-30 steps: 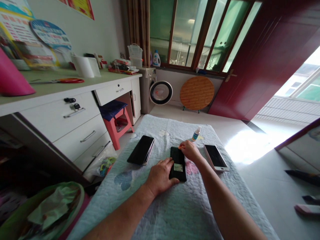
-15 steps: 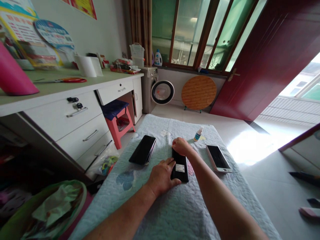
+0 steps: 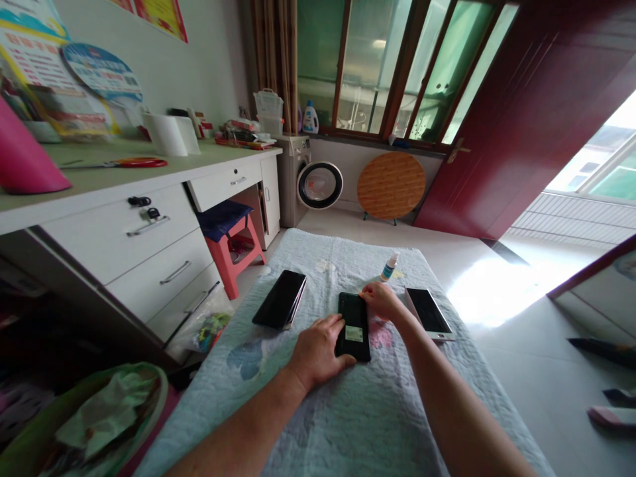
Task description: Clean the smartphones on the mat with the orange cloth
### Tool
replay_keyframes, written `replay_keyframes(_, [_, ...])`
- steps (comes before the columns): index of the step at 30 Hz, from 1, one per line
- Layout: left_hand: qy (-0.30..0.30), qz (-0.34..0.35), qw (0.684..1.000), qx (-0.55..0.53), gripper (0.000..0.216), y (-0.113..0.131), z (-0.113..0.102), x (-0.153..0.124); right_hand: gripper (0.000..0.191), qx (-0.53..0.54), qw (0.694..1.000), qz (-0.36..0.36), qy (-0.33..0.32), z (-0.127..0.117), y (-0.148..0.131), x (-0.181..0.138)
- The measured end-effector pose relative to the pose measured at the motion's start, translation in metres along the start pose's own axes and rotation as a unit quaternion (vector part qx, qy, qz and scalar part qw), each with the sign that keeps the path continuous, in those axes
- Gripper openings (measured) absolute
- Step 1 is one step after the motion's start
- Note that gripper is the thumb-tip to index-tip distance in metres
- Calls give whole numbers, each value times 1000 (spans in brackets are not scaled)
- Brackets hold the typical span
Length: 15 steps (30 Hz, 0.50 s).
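Observation:
A black phone (image 3: 354, 311) with a white label on its upward face lies on the quilted cloth in front of me. My left hand (image 3: 318, 351) steadies it, fingers along its left edge and thumb by its lower edge. At the phone's upper right corner is my right hand (image 3: 381, 299), its fingers pressed together; what they pinch, if anything, I cannot make out. Left of the hands rests a stack of dark phones or tablets (image 3: 281, 298). A white-framed phone (image 3: 428, 313) lies on the right, and a small spray bottle (image 3: 389, 267) stands beyond my right hand.
The light blue quilted cloth (image 3: 397, 424) covers the work surface. A white desk (image 3: 163, 192) with drawers runs along the left, with a red stool (image 3: 231, 258) beside it. A green bin (image 3: 161, 387) stands at lower left. Behind are a washing machine (image 3: 293, 172) and a round wooden tabletop (image 3: 391, 185).
My right hand has slid from the phone's top left across to its upper right corner, uncovering the top end. My left hand keeps its place on the phone. The view has shifted slightly.

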State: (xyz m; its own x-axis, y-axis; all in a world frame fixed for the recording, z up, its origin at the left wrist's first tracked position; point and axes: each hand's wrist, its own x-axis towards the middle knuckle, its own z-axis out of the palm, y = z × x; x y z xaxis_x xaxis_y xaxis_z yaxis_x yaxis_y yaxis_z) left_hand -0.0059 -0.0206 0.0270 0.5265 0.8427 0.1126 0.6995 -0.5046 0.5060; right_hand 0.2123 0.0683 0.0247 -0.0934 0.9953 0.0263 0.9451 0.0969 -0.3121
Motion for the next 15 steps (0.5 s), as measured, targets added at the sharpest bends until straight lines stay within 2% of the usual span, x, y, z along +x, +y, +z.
replay_keyframes(8, [11, 1, 1000, -3, 69, 0, 2, 0, 22, 12, 1000, -1, 23, 0, 0, -29])
replay_keyframes(15, [10, 0, 1000, 7, 67, -1, 3, 0, 18, 44, 999, -19, -10, -7, -14, -75])
